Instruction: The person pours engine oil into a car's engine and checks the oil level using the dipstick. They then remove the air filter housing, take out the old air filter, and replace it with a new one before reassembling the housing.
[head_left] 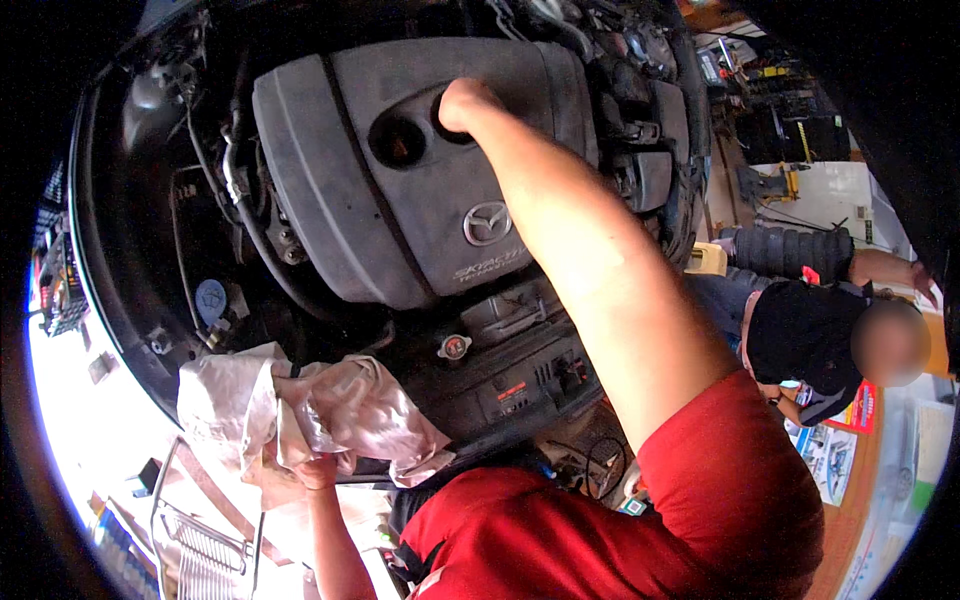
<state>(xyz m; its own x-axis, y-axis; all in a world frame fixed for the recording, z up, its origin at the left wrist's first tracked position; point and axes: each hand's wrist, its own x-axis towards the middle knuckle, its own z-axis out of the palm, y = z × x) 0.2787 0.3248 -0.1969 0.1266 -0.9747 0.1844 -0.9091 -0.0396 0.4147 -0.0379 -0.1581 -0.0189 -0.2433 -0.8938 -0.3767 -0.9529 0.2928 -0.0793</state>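
A dark grey plastic engine cover (pixel 420 230) fills the middle of a car's engine bay. My right arm reaches across it, and my right hand (pixel 466 106) is down in one of the cover's two round openings. Its fingers are hidden inside. Beside it, the other round opening (pixel 397 141) shows dark. At the bay's front edge lies a crumpled pale cloth (pixel 345 405). My left hand (pixel 317 472) is against the cloth's lower edge, its fingers mostly covered by the folds, so I cannot tell whether they grip it.
Near the front of the bay sit a radiator cap (pixel 453 347) and a blue fluid cap (pixel 211 300). Hoses (pixel 265 250) run left of the cover. At right, a person in dark clothing (pixel 800 325) is near stacked tires (pixel 790 252) and a wooden counter (pixel 862 500).
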